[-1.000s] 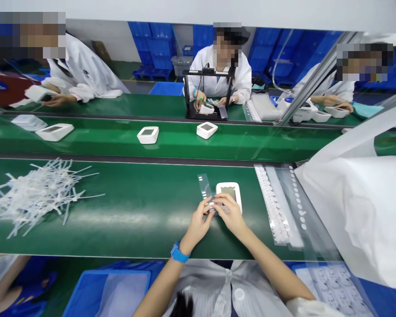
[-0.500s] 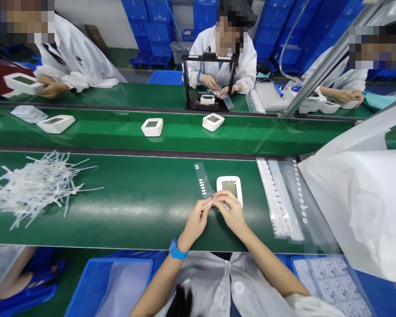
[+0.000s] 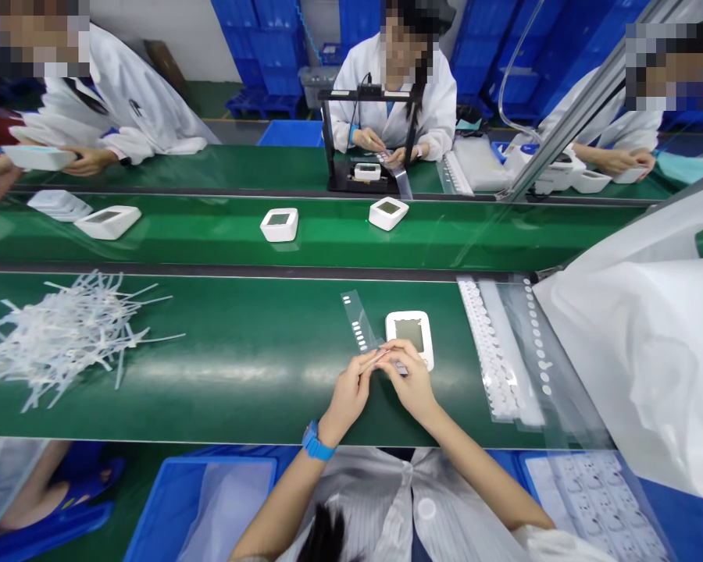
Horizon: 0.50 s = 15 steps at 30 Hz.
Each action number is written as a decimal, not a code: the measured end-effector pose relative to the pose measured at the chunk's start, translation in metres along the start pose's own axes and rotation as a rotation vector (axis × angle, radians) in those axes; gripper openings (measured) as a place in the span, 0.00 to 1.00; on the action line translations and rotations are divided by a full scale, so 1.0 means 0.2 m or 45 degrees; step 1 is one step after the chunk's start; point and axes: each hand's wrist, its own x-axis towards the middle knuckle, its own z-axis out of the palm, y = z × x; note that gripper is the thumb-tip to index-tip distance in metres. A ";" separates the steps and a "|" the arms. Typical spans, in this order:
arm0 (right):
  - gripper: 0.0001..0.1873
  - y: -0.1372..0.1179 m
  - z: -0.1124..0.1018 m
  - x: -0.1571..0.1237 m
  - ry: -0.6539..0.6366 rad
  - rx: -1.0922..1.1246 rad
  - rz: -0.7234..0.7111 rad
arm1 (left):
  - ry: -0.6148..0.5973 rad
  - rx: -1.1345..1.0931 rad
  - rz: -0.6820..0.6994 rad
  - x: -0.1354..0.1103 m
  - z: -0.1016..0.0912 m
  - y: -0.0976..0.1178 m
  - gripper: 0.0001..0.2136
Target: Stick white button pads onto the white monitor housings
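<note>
My left hand (image 3: 350,393) and my right hand (image 3: 415,388) meet fingertip to fingertip over the green work surface (image 3: 240,398). Both are closed in a pinch at the near end of a clear strip of white oval stickers (image 3: 356,326). The strip stretches away from my fingers, up and to the left. Any single sticker between the fingertips is too small to make out. Just beyond my right hand lies a white device with a grey screen (image 3: 410,332), face up. My fingers cover its lower left corner.
Thin white strips lie heaped (image 3: 73,339) at the left. Clear sheets of round stickers (image 3: 489,351) lie at the right beside a white plastic bag (image 3: 644,367). Beyond runs a green conveyor (image 3: 328,242) carrying white devices (image 3: 280,225). Several co-workers sit across it; blue bins (image 3: 158,499) stand below.
The white devices on the conveyor have shifted a little to the right. At the far left, the co-worker's device has tilted and another hand shows. My hands stay pinched in nearly the same place.
</note>
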 end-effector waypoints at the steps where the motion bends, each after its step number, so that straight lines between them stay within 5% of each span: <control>1: 0.07 -0.01 0.00 -0.01 -0.029 -0.020 -0.004 | -0.021 0.019 0.003 0.01 -0.01 -0.01 0.13; 5: 0.07 -0.04 -0.09 -0.03 -0.032 -0.137 0.063 | 0.111 0.142 -0.024 0.14 -0.20 -0.09 0.14; 9: 0.10 -0.01 -0.25 -0.06 0.002 -0.254 0.190 | 0.592 0.438 0.035 0.39 -0.68 -0.10 0.12; 12: 0.12 0.06 -0.32 -0.09 0.025 -0.317 0.238 | 1.176 0.776 0.205 0.59 -1.08 -0.02 0.14; 15: 0.13 0.11 -0.33 -0.11 0.064 -0.325 0.300 | 1.509 1.053 0.175 0.77 -1.26 0.08 0.17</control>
